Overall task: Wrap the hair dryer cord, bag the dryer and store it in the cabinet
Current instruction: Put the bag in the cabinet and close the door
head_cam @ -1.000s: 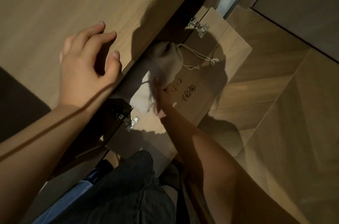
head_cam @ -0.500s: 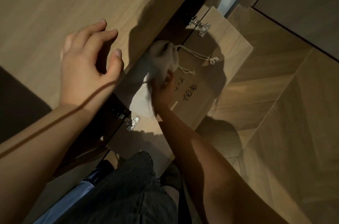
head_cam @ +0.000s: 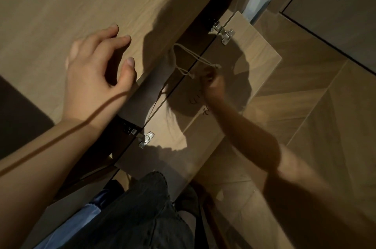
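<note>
Bagged dryer (head_cam: pixel 172 59) sits mostly hidden inside the cabinet, its drawstring (head_cam: pixel 195 61) trailing toward 3 o'clock across the open door (head_cam: pixel 234 89), beside the blurred right hand (head_cam: pixel 211 81), grip indiscernible; left hand (head_cam: pixel 97 73) rests unclenched on the worktop (head_cam: pixel 61 4); the closing door may pinch the drawstring.

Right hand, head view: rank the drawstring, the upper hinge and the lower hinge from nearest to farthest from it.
1. Drawstring: at the fingertips of the right hand, running into the cabinet gap.
2. Upper hinge: above the hand, on the door's far end.
3. Lower hinge: down and left, near the person's legs.
</note>
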The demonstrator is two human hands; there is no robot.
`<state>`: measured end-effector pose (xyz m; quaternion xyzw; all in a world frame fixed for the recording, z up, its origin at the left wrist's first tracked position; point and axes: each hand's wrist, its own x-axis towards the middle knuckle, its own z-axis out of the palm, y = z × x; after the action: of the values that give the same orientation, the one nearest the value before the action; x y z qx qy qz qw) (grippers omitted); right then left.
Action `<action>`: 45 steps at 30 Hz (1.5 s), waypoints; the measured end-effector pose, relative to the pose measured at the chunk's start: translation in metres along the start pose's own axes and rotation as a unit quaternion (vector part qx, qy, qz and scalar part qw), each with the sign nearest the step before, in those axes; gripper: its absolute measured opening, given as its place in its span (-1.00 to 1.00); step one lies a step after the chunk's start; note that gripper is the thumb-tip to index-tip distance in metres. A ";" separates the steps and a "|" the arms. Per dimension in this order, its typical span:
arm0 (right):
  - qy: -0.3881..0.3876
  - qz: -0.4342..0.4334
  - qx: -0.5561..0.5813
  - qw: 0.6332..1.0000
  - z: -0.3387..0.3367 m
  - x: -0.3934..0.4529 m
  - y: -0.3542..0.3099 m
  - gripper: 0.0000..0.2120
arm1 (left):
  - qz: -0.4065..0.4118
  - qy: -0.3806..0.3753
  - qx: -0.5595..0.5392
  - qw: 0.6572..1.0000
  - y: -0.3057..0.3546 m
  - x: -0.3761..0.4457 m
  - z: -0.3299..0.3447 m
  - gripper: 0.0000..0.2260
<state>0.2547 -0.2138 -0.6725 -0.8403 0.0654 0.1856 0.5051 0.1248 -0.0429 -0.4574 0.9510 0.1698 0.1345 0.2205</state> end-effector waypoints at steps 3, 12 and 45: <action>-0.058 -0.035 -0.177 0.982 -0.030 0.044 0.000 -0.61 | 0.000 0.003 -0.002 1.000 0.001 0.001 -0.001 -0.69; -0.080 0.006 -0.233 0.969 -0.011 0.050 0.005 -0.85 | 0.016 0.010 -0.001 1.000 -0.004 0.001 0.002 -0.72; -0.212 0.210 0.314 0.901 0.098 -0.097 -0.040 -0.39 | 0.005 0.004 -0.018 1.000 -0.005 0.002 -0.002 -0.70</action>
<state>0.1531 -0.1165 -0.6438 -0.5457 0.1863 0.4310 0.6941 0.1247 -0.0373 -0.4581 0.9470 0.1639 0.1427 0.2364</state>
